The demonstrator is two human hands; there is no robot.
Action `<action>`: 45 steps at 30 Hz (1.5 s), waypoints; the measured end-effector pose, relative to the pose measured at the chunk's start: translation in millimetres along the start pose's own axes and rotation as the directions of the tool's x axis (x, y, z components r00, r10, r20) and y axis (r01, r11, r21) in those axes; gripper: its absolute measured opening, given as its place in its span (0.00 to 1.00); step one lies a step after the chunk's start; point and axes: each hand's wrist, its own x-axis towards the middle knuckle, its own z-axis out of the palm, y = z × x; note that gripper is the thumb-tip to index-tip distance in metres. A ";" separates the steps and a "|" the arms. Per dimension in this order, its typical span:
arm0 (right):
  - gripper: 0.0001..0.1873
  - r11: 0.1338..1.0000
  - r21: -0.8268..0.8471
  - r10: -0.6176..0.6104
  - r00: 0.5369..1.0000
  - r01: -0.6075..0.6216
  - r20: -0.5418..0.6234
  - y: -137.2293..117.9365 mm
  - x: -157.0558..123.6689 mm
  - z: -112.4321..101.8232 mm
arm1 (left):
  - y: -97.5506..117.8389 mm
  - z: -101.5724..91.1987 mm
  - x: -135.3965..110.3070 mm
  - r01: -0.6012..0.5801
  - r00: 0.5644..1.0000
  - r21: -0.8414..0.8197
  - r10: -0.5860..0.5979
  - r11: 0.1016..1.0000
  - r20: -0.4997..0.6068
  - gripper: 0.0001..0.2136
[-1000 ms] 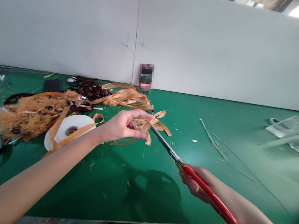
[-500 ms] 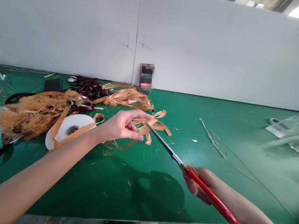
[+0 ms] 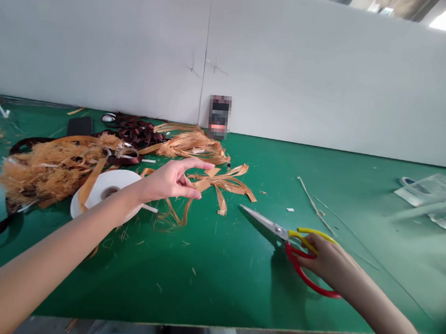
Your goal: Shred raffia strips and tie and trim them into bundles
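Note:
My left hand (image 3: 170, 181) is pinched on a tan ribbon (image 3: 202, 185), its short end sticking out past the fingers. From the hand the ribbon sags in a loop toward the white spool (image 3: 87, 190), partly hidden under my forearm. Just beyond the fingertips lies a bunch of cut tan ribbon strips (image 3: 231, 183) on the green table. My right hand (image 3: 321, 258) grips scissors (image 3: 267, 223) by their red and yellow handles. The blades look closed, point up-left toward the strips and stay apart from the ribbon.
A frayed tan fibre pile (image 3: 50, 175) lies left, with dark brown ribbon (image 3: 137, 130) behind it. A tan fibre bundle (image 3: 192, 144) is near a pixelated upright object (image 3: 219, 118) against the white partition (image 3: 329, 67). Clear plastic bags (image 3: 431, 189) lie right.
The scissors have drawn back right from the ribbon and turned, now showing both handles. My left hand has moved slightly left with the ribbon. A short ribbon piece now shows beyond its fingers.

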 end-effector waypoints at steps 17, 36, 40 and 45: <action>0.23 0.040 0.995 -0.144 0.986 0.095 -0.088 -145.7 -8.4 -16.5 | 18.8 56.8 -5.8 -0.171 0.983 0.103 0.162 0.980 0.091 0.27; 0.11 -0.040 0.964 -0.170 0.949 0.264 -0.266 -163.6 2.1 -39.8 | 2.1 35.6 -4.4 0.021 0.987 0.050 -0.029 0.999 0.158 0.23; 0.11 -0.033 0.925 0.028 0.925 0.380 -0.379 -166.8 11.5 -35.7 | -12.1 17.8 -0.6 0.118 0.984 0.079 -0.127 0.990 0.126 0.15; 0.13 0.309 0.906 0.090 0.940 0.289 -0.330 -167.0 28.0 -1.3 | -25.3 -18.6 -1.4 0.297 0.944 0.547 -0.152 0.783 -0.294 0.13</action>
